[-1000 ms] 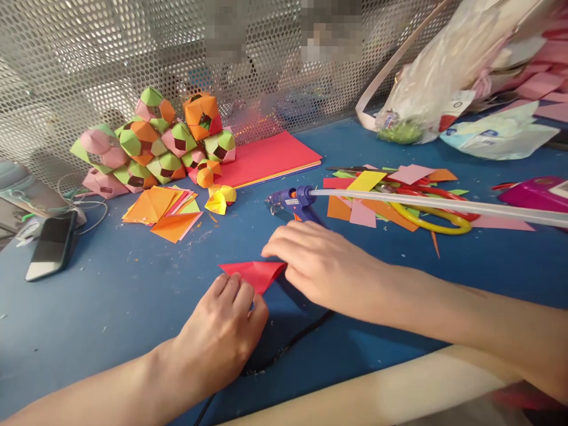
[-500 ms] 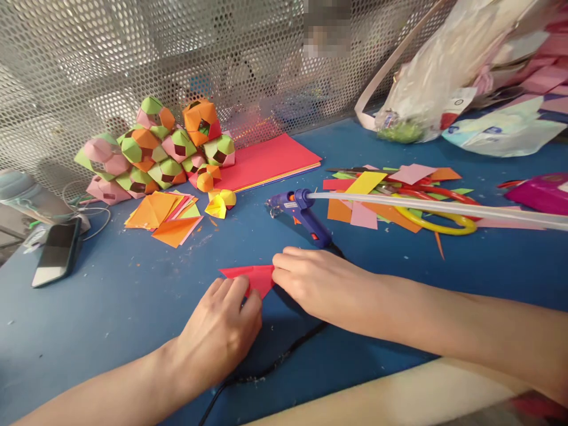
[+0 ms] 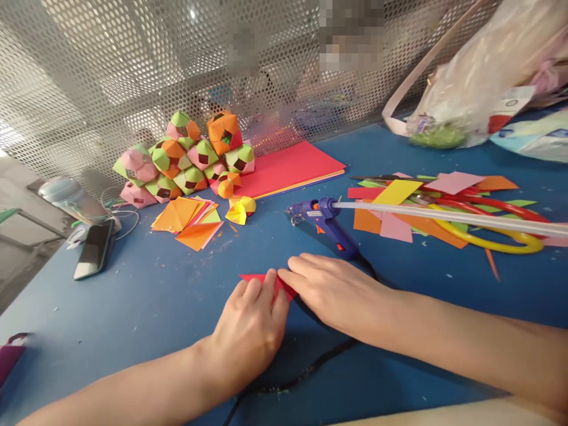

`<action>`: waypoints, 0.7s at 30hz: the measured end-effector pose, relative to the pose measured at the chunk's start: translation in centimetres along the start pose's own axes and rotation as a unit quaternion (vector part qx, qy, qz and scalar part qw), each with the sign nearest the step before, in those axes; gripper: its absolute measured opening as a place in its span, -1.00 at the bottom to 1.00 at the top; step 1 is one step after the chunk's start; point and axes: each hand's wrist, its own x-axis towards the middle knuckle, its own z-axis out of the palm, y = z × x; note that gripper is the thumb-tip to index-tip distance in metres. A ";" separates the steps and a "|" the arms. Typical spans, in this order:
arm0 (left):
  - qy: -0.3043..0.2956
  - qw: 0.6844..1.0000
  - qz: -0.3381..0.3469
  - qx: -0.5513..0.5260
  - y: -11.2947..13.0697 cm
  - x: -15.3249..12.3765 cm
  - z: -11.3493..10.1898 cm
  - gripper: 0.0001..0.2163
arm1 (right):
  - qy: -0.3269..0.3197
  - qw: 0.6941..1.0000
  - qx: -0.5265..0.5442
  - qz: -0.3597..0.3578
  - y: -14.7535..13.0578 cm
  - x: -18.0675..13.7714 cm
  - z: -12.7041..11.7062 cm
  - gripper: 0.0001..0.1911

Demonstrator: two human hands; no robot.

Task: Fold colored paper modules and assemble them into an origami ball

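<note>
A folded piece of red paper (image 3: 284,287) lies on the blue table, mostly covered by my hands. My left hand (image 3: 255,319) has its fingers curled over the paper's near side, pressing it down. From the right, my right hand (image 3: 326,287) pinches the paper's right end, its fingertips close to those of my left. Just beyond my right hand rests a blue glue gun (image 3: 328,225) with a long clear glue stick (image 3: 444,218) in its back. A pile of orange and other coloured paper squares (image 3: 181,219) sits farther off to the left.
Folded paper balls (image 3: 190,157) are stacked against the mesh panel (image 3: 146,71). Beside them lie red sheets (image 3: 297,168) and a yellow folded piece (image 3: 241,208). Scissors (image 3: 497,239) rest among paper strips at right. A phone (image 3: 94,249) lies left; a black cord (image 3: 310,370) runs under my arms.
My right hand's fingers have moved left along the red paper, closer to my left hand. More of the paper is covered. The whole view has shifted, with things appearing farther right.
</note>
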 end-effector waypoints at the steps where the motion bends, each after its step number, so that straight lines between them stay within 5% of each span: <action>1: -0.002 1.000 -0.002 0.007 0.1 0.0 0.0 -0.72 | 0.002 1.000 -0.004 0.001 0.0 0.0 0.2 -0.82; 13: -0.057 0.986 -0.092 0.128 0.9 -0.6 -0.4 -0.73 | 0.040 0.996 -0.078 -0.017 -0.1 -0.4 0.7 -0.78; 21: -0.089 0.986 -0.141 -0.005 -3.3 0.0 -1.6 -0.70 | 0.028 0.995 -0.099 -0.017 0.1 -0.6 -0.2 -0.82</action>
